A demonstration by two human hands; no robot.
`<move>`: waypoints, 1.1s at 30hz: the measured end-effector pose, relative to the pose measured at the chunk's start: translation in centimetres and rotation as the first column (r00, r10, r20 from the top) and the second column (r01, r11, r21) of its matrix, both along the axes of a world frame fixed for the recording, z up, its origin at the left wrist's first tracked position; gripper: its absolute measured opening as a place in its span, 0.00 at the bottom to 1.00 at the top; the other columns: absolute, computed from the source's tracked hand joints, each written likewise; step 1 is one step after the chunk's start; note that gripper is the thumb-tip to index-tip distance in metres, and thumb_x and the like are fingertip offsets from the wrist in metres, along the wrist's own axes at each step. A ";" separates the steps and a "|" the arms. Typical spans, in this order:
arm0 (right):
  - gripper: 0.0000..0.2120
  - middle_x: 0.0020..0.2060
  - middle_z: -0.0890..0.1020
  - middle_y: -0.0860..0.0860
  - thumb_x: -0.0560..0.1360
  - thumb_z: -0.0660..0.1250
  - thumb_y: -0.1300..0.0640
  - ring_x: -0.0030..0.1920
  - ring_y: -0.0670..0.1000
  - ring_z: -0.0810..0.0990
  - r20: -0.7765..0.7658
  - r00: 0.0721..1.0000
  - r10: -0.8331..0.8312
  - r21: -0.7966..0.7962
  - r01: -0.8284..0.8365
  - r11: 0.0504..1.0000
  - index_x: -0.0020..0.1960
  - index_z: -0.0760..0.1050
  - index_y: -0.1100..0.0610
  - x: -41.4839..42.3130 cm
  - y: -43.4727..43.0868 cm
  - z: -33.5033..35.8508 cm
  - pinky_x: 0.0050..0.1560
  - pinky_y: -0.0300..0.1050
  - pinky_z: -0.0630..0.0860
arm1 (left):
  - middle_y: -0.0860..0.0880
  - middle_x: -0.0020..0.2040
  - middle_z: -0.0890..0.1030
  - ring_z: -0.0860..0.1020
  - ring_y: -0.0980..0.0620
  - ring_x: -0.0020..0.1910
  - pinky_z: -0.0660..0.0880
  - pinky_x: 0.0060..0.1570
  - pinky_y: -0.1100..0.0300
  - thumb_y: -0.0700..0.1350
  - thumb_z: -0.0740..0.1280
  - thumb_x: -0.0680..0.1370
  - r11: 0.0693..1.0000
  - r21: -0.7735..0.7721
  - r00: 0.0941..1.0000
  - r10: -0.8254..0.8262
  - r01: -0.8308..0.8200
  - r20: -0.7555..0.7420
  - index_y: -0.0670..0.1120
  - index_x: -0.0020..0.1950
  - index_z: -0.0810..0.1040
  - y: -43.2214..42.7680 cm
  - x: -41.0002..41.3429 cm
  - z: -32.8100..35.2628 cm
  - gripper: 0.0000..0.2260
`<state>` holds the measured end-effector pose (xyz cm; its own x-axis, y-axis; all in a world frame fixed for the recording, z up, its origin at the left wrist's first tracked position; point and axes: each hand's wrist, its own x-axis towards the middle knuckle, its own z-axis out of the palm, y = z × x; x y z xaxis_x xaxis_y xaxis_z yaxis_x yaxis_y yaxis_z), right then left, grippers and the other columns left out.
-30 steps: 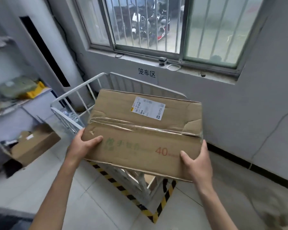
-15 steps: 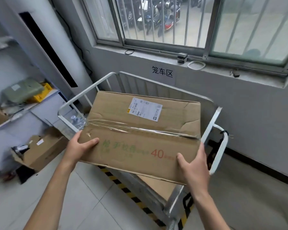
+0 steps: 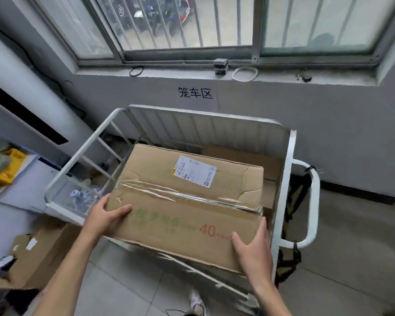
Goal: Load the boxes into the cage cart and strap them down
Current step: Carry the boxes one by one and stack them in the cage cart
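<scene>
Loading stage, strapping untouched. The left hand (image 3: 105,216) grips the near left corner of the box (image 3: 187,208), thumb laid on the top face, fingers out of sight below. The right hand (image 3: 254,249) clasps the near right corner, thumb on top, palm against the side. The box is taped along its seam and has a white label on the far flap. It hangs between the hands and is not set down, as far as I can judge. Its far end reaches in over the cage cart (image 3: 286,169); its near edge juts out past the cart's open side toward the person. Beyond the hands, inside the cart, more brown cardboard (image 3: 240,156) shows; I cannot tell whether it is a loaded box or a flat sheet. Dark webbing (image 3: 291,258) hangs off the cart's rail just right of the right hand, by the looped handle (image 3: 314,201). Left to do: lower this box in, load any others, then strap. Left of the left hand another carton (image 3: 39,249) sits on the pale tiled floor (image 3: 128,290). Ahead of both hands is a grey wall with a printed sign (image 3: 195,93) under a barred window (image 3: 192,26), with small oddments on the sill.
</scene>
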<state>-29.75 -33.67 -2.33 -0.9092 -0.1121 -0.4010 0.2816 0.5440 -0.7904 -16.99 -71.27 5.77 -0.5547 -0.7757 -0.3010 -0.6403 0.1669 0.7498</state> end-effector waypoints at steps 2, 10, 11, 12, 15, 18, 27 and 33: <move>0.48 0.78 0.60 0.46 0.73 0.70 0.41 0.73 0.52 0.67 0.023 0.998 -0.056 0.037 0.055 0.998 0.81 0.42 0.47 -0.3 -1.3 -1.1 0.65 0.53 0.71 | 0.58 0.51 0.83 0.82 0.58 0.49 0.77 0.46 0.60 0.65 0.79 0.53 0.997 0.042 0.998 -0.070 0.070 0.006 0.56 0.58 0.78 -2.0 -2.5 -2.3 0.36; 0.48 0.76 0.64 0.48 0.71 0.74 0.45 0.70 0.52 0.70 0.093 0.959 -0.269 0.126 0.257 0.958 0.80 0.46 0.47 -1.2 -5.6 -6.4 0.66 0.51 0.71 | 0.53 0.56 0.81 0.79 0.60 0.52 0.74 0.45 0.66 0.49 0.81 0.67 0.930 0.218 0.951 -0.307 0.295 0.025 0.52 0.66 0.73 -8.5 -11.0 -15.4 0.30; 0.48 0.75 0.67 0.49 0.71 0.75 0.46 0.69 0.52 0.71 0.113 0.951 -0.288 0.126 0.273 0.954 0.80 0.48 0.47 -1.3 -5.9 -7.3 0.67 0.51 0.71 | 0.53 0.56 0.81 0.79 0.58 0.52 0.73 0.46 0.66 0.47 0.81 0.68 0.923 0.244 0.949 -0.313 0.297 0.032 0.52 0.66 0.73 -8.7 -11.6 -17.0 0.30; 0.48 0.74 0.68 0.49 0.71 0.76 0.47 0.68 0.52 0.72 0.137 0.941 -0.309 0.133 0.292 0.947 0.80 0.49 0.49 -1.3 -6.0 -8.3 0.67 0.52 0.72 | 0.52 0.56 0.80 0.80 0.55 0.54 0.74 0.48 0.63 0.46 0.81 0.68 0.916 0.274 0.947 -0.317 0.292 0.049 0.52 0.66 0.72 -8.8 -11.9 -18.7 0.30; 0.45 0.69 0.74 0.50 0.70 0.77 0.47 0.63 0.52 0.76 0.212 0.896 -0.389 0.193 0.352 0.916 0.78 0.55 0.51 -1.3 -6.3 -11.3 0.62 0.52 0.75 | 0.47 0.60 0.79 0.79 0.48 0.55 0.75 0.54 0.54 0.43 0.82 0.68 0.898 0.357 0.934 -0.326 0.258 0.144 0.46 0.67 0.70 -8.7 -11.9 -23.5 0.32; 0.41 0.63 0.78 0.50 0.69 0.77 0.48 0.57 0.52 0.80 0.273 0.854 -0.443 0.227 0.391 0.892 0.75 0.58 0.49 -1.2 -6.3 -15.3 0.58 0.56 0.78 | 0.43 0.56 0.79 0.80 0.48 0.50 0.76 0.45 0.55 0.47 0.83 0.61 0.877 0.432 0.907 -0.340 0.210 0.249 0.42 0.61 0.70 -8.6 -11.4 -27.4 0.35; 0.34 0.55 0.80 0.44 0.66 0.77 0.46 0.52 0.49 0.80 0.364 0.835 -0.413 0.308 0.310 0.899 0.66 0.63 0.43 -4.0 -5.4 -26.6 0.55 0.54 0.78 | 0.44 0.55 0.78 0.79 0.49 0.49 0.75 0.40 0.56 0.48 0.82 0.65 0.872 0.456 0.855 -0.368 0.180 0.366 0.42 0.59 0.67 -7.6 -11.6 -37.6 0.32; 0.36 0.68 0.71 0.50 0.72 0.71 0.45 0.65 0.55 0.75 0.272 0.881 -0.388 0.366 0.278 0.888 0.75 0.59 0.47 -9.1 -4.1 -32.3 0.61 0.55 0.75 | 0.46 0.59 0.75 0.76 0.53 0.51 0.72 0.50 0.56 0.47 0.79 0.71 0.856 0.471 0.854 -0.396 0.210 0.337 0.44 0.64 0.63 -4.4 -16.0 -44.1 0.31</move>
